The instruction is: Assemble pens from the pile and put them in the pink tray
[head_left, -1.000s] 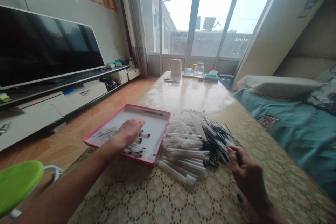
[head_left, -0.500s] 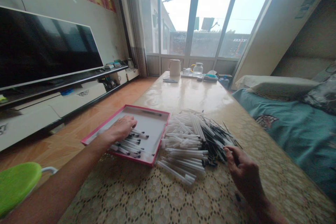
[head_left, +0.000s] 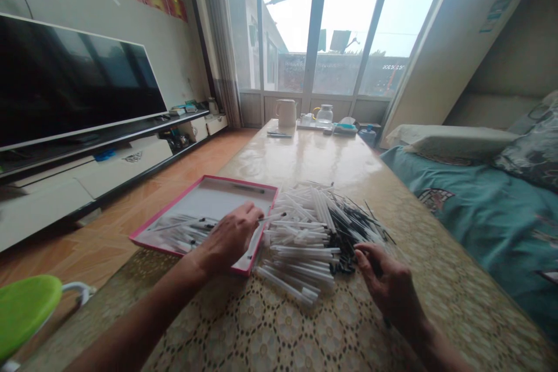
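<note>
My left hand (head_left: 235, 233) is over the right side of a pink-rimmed shallow box (head_left: 209, 197), pinching a thin white pen (head_left: 274, 217) whose dark tip points right. Beneath and left of that hand, several pens with black ends (head_left: 181, 229) lie in the box. My right hand (head_left: 387, 282) is closed at the near edge of a heap of thin black pieces (head_left: 349, 221); whatever its fingertips hold is too small to make out. Between the hands is a pile of white pen barrels (head_left: 300, 256), with small black parts (head_left: 344, 261) beside it.
The long table has a patterned cover (head_left: 270, 325). At its far end stand a beige jug (head_left: 286, 113), a glass pitcher (head_left: 325, 114) and a tissue pack (head_left: 346, 127). A green stool (head_left: 30, 308) is at left, a bed or sofa with teal cover (head_left: 471, 197) at right.
My left hand has moved right from the middle of the box toward its right rim, with a pen now showing in its fingers. My right hand stays by the black heap.
</note>
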Available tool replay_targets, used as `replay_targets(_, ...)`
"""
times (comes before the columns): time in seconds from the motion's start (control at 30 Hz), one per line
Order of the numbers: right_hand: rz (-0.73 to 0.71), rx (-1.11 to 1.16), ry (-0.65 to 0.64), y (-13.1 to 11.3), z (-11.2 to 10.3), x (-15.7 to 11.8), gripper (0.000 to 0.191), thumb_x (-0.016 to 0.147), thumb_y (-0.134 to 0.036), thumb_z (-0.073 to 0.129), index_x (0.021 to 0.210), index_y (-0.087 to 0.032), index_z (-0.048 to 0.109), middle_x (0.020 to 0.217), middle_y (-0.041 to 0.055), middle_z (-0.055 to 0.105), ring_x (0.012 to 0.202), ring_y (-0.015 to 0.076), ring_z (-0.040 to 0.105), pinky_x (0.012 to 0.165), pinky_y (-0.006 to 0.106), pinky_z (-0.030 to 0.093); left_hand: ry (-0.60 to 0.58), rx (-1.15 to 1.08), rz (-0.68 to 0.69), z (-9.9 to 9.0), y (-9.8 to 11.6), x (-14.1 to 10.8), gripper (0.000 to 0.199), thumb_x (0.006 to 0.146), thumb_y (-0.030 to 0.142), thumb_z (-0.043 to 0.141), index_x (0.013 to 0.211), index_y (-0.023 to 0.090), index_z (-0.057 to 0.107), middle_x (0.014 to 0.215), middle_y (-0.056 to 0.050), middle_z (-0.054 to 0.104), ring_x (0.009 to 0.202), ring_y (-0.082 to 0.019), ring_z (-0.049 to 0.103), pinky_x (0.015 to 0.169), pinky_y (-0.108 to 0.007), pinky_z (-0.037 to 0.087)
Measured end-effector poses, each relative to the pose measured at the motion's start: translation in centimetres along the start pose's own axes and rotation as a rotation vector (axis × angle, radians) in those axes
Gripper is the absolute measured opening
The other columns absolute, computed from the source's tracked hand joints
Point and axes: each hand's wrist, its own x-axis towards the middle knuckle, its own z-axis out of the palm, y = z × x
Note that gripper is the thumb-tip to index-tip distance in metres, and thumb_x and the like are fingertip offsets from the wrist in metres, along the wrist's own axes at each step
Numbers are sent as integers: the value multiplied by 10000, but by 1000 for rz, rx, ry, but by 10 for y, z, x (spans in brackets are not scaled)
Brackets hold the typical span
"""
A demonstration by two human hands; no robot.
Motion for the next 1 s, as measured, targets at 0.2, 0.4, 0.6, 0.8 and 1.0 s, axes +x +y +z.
replay_targets(0.2,-177,87,-306,-18,-5,-2,196,905,-310,472,1002,-168,565,661,-5,610,534,135,574,542,235,436,-111,-27,206,40,85,-7,188,832,49,448,867,180,579,837,-37,570,694,-163,560,581,-265,458)
replay_targets(0.4,-265,135,-441,-29,-5,-2,132,909,-250,465,957,-185,569,759,14,630,616,136,593,591,240,430,-80,-89,251,55,86,-10,174,866,107,488,976,199,586,841,-26,576,703,-150,562,585,-241,463)
replay_targets(0.6,-209,137,-409,-16,-4,0,151,932,-259,445,926,-192,580,789,20,644,670,140,607,615,236,446,4,-161,216,56,68,-10,181,828,108,526,971,200,587,858,-34,605,754,-163,580,643,-262,488)
replay_targets(0.8,-277,-36,-388,-20,-13,6,134,897,-293,499,853,-189,572,737,17,611,662,157,580,631,274,420,71,-263,190,59,60,-12,102,853,130,500,883,174,587,802,-31,589,713,-148,569,629,-255,487)
replay_targets(1.0,-454,-157,-424,-38,-3,-1,166,936,-273,457,804,-202,531,698,0,597,630,153,564,578,269,327,101,-225,284,73,72,-16,133,910,225,464,929,189,590,783,-20,571,655,-128,540,580,-226,440)
